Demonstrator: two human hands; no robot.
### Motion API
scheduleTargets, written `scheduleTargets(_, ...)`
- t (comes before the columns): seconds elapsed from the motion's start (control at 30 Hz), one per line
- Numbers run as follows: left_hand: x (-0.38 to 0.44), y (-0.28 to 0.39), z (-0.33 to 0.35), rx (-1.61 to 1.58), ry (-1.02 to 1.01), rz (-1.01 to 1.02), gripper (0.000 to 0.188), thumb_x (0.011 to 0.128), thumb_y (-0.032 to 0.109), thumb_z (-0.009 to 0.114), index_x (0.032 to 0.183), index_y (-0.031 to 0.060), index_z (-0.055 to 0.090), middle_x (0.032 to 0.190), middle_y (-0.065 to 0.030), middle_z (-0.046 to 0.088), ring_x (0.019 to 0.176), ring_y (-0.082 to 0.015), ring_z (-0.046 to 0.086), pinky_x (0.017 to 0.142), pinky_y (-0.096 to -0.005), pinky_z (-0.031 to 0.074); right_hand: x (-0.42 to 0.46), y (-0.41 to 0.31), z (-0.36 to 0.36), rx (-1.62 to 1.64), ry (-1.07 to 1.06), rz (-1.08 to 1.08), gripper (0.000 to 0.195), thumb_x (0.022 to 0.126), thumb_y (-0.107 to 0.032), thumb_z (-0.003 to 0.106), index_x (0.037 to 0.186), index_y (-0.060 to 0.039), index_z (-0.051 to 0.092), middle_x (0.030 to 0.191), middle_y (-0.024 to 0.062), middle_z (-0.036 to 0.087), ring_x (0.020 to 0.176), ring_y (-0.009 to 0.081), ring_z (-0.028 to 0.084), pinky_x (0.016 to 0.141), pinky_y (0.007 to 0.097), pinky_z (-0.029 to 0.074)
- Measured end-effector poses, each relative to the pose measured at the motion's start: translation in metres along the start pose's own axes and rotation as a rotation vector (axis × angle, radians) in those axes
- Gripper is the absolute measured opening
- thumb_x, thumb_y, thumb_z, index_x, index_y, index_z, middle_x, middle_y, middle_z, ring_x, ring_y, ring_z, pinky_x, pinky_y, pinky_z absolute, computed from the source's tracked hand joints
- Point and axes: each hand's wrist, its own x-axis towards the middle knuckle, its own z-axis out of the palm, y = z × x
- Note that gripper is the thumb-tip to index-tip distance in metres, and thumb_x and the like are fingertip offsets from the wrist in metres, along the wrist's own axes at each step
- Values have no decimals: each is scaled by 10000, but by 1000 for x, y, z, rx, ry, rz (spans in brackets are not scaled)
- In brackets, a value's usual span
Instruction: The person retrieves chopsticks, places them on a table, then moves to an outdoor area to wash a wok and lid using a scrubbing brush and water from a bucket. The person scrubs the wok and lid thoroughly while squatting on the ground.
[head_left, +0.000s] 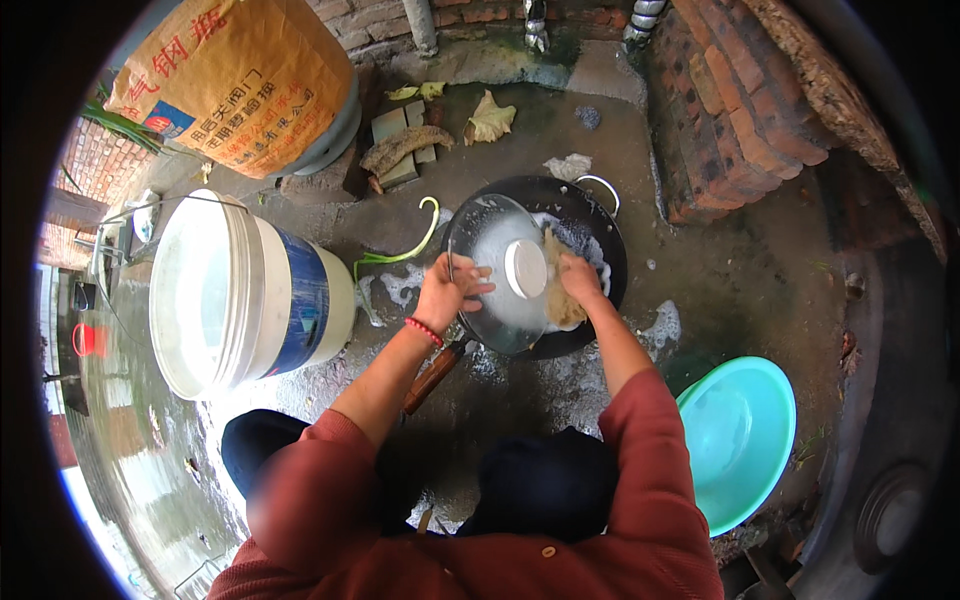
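A black wok (574, 346) with a wooden handle (433, 379) sits on the wet ground in front of me, suds inside it. A round glass lid (491, 225) with a metal rim and a pale round knob (525, 268) is tilted over the wok's left side. At the lid's left edge my left hand (450, 289) holds the rim, fingers spread behind or against the glass. My right hand (581, 277) grips a tan, fibrous scrubber, perhaps a loofah (564, 306), beside the knob and above the foam. Some of the scrubber lies behind that hand.
A white plastic bucket (247, 300) stands at left, and a turquoise basin (739, 442) at right. Behind are a gas cylinder (315, 161) with an orange printed cover, a dried loofah gourd (405, 146), a fallen leaf (489, 120) and a brick structure (739, 127). A green onion (420, 244) lies near the wok.
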Motion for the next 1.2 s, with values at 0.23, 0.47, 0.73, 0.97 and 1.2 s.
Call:
scheduleTargets(0.23,-1,-4,6,27,66,-22,120,860,84,461,958,50,403,956,-120,591,793,-217,621,541,-274,501,-102,-162,-40,-88,340,-372,293,780,-118,482,1030,30,522,848,220,585,754,357,602,658,422,497)
scheduleTargets(0.47,15,-25,9,140,175,188,91,806,-1,470,889,30,452,803,-56,550,717,-168,592,512,-276,496,-40,-183,-45,92,169,-204,192,813,-116,439,848,14,576,629,202,576,613,355,594,558,416,492)
scheduleTargets(0.73,4,-24,-5,-181,202,-129,46,826,38,489,866,44,468,858,-115,600,665,-208,613,511,-308,513,-136,-111,-3,-24,224,-529,379,725,-20,506,1103,-1,497,866,172,552,656,334,591,548,379,496)
scheduleTargets(0.97,21,-10,-21,-192,131,-90,54,849,26,436,898,47,443,925,-144,603,749,-258,637,497,-300,496,-78,-48,-35,-318,-198,-23,241,763,-72,447,931,-49,618,1005,206,580,787,335,613,697,412,498)
scheduleTargets(1.2,29,-3,-27,-148,204,-6,43,861,49,436,903,53,442,923,-138,611,758,-236,637,524,-295,499,-76,-80,-3,168,-54,25,215,771,-139,473,894,-25,608,848,210,604,787,381,587,721,433,473)
